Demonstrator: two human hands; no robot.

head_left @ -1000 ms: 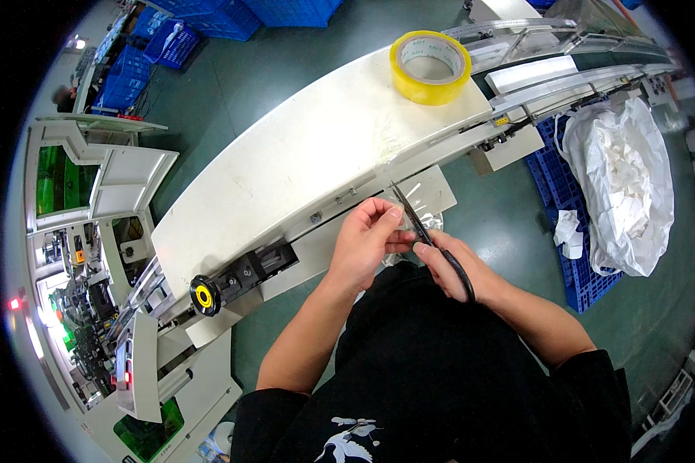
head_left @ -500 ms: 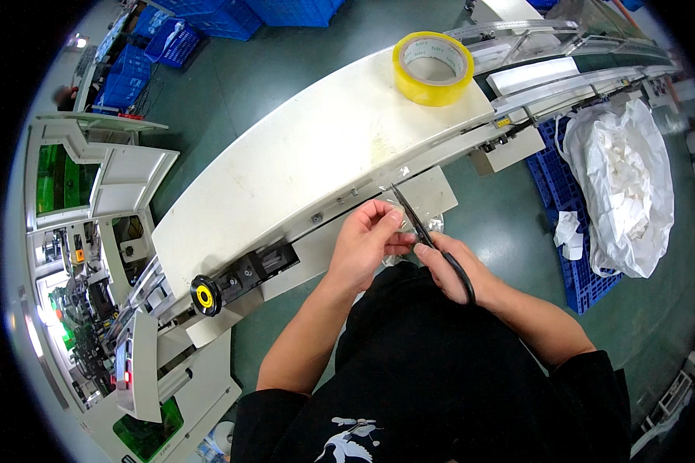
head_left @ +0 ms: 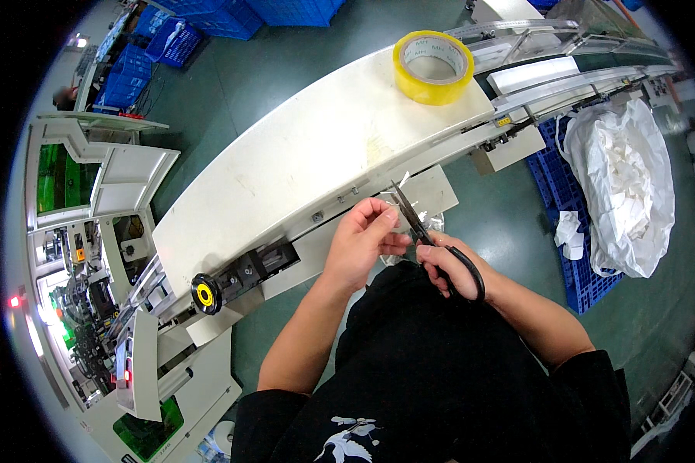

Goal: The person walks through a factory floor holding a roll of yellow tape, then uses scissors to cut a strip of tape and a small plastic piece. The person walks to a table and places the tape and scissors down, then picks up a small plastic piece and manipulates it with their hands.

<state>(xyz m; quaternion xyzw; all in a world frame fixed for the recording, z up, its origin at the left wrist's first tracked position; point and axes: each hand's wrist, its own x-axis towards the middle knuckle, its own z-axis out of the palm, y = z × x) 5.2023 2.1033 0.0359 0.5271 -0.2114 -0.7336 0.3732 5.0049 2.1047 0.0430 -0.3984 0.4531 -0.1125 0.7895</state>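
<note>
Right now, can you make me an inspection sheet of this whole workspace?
Surface: long white flat-topped cover, faintly marked.
Job's things: black-handled metal scissors; round yellow tape roll on the cover.
Clutter: crumpled white scrap and bulging white bag on a blue slatted pallet.
Hands: right hand holds the scissors; left hand curled beside them, grip unclear.
Cables: thin dark strands near blue plastic crates.
Surroundings: green floor, white machine with green windows.

Off-wht machine top point(head_left: 286, 166) w/ yel. tape roll point(head_left: 431, 92) nr R end, poss. faint smear point(head_left: 375, 147) mid-way
</note>
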